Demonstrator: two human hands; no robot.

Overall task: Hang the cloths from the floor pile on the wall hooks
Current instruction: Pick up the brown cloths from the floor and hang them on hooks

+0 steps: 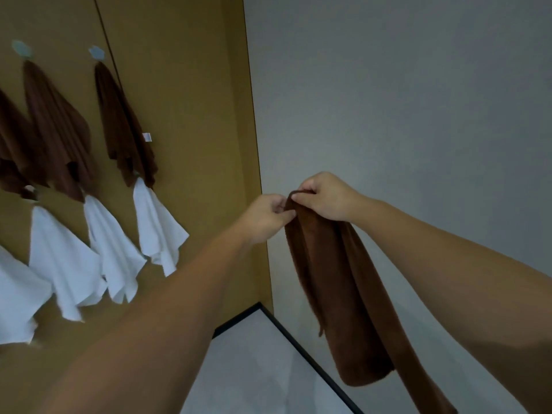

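A long brown cloth [337,282] hangs in the air in front of the grey wall, held by its top edge. My left hand [265,216] pinches that edge from the left, and my right hand [325,195] pinches it from the right; the two hands almost touch. On the tan panel at the left, brown cloths [122,127] hang from pale blue hooks [97,52]. White cloths [155,228] hang in a lower row beneath them. The floor pile is out of view.
The tan panel [191,115] meets the grey wall [403,100] at a corner near the middle. A black skirting strip [301,345] borders the light floor [260,372] at the bottom. The panel's right part carries no hooks or cloths.
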